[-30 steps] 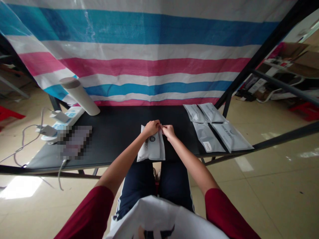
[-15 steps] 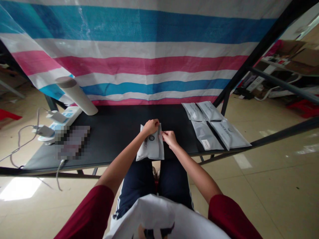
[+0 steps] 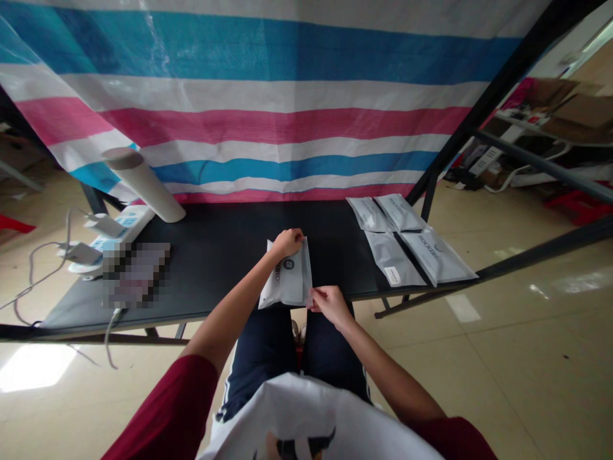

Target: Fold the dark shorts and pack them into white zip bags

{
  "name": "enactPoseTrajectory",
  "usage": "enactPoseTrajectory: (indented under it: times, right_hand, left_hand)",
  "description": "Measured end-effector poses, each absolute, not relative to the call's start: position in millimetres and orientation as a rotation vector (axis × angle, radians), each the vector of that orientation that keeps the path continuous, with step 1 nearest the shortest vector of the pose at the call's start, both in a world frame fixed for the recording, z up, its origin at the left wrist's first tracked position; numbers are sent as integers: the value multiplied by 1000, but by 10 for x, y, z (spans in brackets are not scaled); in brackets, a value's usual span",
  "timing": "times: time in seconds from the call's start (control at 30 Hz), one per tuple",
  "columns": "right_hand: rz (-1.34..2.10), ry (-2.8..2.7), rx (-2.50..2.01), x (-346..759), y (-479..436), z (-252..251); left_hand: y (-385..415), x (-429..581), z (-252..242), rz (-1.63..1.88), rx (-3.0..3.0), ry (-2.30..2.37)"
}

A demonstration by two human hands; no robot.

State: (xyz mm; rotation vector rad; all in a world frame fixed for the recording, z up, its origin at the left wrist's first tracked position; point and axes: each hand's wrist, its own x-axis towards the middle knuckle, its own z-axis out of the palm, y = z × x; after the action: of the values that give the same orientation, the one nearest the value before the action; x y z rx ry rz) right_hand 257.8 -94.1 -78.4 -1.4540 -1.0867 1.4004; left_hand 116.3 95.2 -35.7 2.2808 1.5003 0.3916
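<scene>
A frosted plastic zip bag (image 3: 290, 282) with dark printing lies at the front edge of the black table, straight ahead of me. My left hand (image 3: 288, 243) grips its upper right corner, fingers closed on the edge. At the lower right corner, my right hand (image 3: 329, 303) pinches the bag's right-hand edge between thumb and fingers. The bag looks filled with something pale, which I cannot make out. To the right, several similar bags lie flat in a cluster, among them a printed bag (image 3: 433, 254) and one with a white label (image 3: 393, 262).
On the left of the table (image 3: 215, 255) stand a white bottle (image 3: 151, 188) and a power strip (image 3: 127, 230) with chargers plugged in. A blurred-out device (image 3: 138, 275) with a cable lies before them. A striped sheet (image 3: 287, 121) hangs behind the table.
My right hand has slid down along the bag's right edge, from near its upper part to the lower corner. My left hand stays at the upper corner.
</scene>
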Motion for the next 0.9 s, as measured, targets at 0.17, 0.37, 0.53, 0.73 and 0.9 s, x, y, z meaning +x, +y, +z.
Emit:
enactPoseTrajectory:
  times: [0.17,0.37,0.53,0.73,0.9]
  right_hand:
    - [1454,-1040,-1408,2568,-1077,-732]
    - [1482,-984,-1440,2610,-1039,-698]
    - [1456,-976,-1471,2767,-810,-538]
    - [1446,-1176,-1376,2837,-309,-495]
    - [1454,-1342,-1438,2673,-23,-556]
  left_hand:
    - [948,1166,-344,373,2277,1517]
    - [903,1157,-234,394,2291,1533]
    - [683,1021,-39,617,2377,1589]
    - [136,702,-246,932,2322,1599]
    - [-141,603,-672,980,2258,1527]
